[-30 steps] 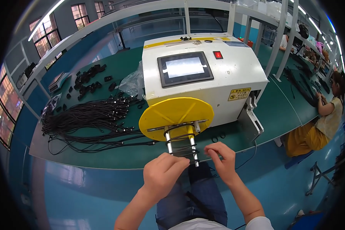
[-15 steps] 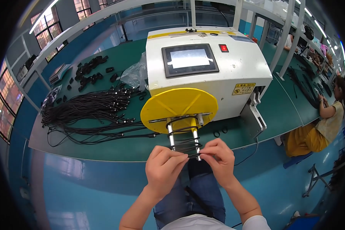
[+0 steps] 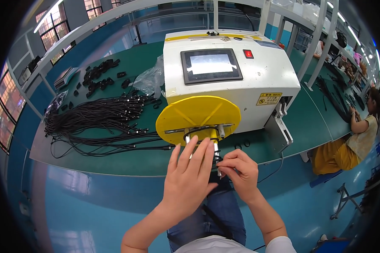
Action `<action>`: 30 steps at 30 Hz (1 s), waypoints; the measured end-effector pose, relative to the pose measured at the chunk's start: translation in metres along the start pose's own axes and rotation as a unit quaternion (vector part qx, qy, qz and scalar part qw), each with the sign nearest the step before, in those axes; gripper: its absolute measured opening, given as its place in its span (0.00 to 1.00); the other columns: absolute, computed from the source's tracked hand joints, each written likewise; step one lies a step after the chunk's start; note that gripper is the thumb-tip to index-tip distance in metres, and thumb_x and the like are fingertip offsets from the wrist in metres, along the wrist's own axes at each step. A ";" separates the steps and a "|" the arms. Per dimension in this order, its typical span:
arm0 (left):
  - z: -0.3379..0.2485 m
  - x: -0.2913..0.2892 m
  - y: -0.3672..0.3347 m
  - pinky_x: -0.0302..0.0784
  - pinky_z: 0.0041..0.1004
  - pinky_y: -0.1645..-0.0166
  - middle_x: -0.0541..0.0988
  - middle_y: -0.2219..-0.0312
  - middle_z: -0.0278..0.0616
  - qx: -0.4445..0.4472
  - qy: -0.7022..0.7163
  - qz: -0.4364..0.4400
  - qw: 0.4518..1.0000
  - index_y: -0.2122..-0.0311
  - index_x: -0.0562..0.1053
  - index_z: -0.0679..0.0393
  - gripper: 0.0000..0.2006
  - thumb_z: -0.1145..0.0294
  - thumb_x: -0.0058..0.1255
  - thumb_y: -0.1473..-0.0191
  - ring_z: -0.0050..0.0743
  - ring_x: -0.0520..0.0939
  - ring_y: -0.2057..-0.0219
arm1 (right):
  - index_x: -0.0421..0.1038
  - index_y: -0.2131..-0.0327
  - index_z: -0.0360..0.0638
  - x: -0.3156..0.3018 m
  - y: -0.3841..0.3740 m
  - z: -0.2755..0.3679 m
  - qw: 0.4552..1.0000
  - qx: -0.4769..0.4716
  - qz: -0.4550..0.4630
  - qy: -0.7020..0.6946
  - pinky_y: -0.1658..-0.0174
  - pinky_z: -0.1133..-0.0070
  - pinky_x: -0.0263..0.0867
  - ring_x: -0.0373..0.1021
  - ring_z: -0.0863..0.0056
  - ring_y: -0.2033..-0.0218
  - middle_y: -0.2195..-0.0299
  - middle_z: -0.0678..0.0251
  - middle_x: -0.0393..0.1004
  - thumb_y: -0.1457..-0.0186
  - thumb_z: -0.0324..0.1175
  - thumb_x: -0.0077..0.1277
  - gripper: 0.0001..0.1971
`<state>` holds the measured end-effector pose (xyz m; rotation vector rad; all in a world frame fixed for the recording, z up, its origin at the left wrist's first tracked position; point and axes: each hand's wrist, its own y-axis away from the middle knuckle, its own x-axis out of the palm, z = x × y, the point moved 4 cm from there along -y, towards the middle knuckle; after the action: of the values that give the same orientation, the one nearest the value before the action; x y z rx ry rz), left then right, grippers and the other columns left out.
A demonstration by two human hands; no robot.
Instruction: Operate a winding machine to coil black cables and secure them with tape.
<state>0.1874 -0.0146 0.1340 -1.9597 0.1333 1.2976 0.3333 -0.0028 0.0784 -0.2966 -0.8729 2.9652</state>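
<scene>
A white winding machine (image 3: 228, 92) carries a yellow disc (image 3: 190, 111) on its front. Two silver prongs stick out from the disc toward me, and a black cable (image 3: 217, 159) is coiled around them. My left hand (image 3: 185, 181) is open, its fingers stretched out over the left prong and the coil, hiding much of both. Beside the tip of the right prong (image 3: 216, 147), my right hand (image 3: 242, 172) is closed in a pinch on the cable.
A pile of black cables (image 3: 97, 114) lies left of the machine, with small black parts (image 3: 99, 76) and a clear plastic bag (image 3: 150, 80) behind it. Black rings (image 3: 246, 143) lie near the bench edge. A co-worker (image 3: 363, 126) sits at far right.
My left hand has released its pinch on the cable, spread its fingers and moved up over the prongs. My right hand still pinches near the right prong's tip.
</scene>
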 end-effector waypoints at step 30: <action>0.008 0.036 0.009 0.65 0.38 0.44 0.63 0.46 0.61 -0.093 0.064 -0.084 0.990 0.47 0.62 0.72 0.28 0.80 0.54 0.57 0.56 0.64 0.44 | 0.73 0.70 0.32 0.002 0.004 -0.003 0.992 0.094 -0.021 -0.082 0.67 0.87 0.69 0.68 0.82 0.70 0.67 0.65 0.65 0.57 0.14 0.55 0.08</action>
<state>0.1946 -0.0050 0.0984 -2.1616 -0.0917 1.1070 0.3322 -0.0042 0.0739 -0.0288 -0.5971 3.0358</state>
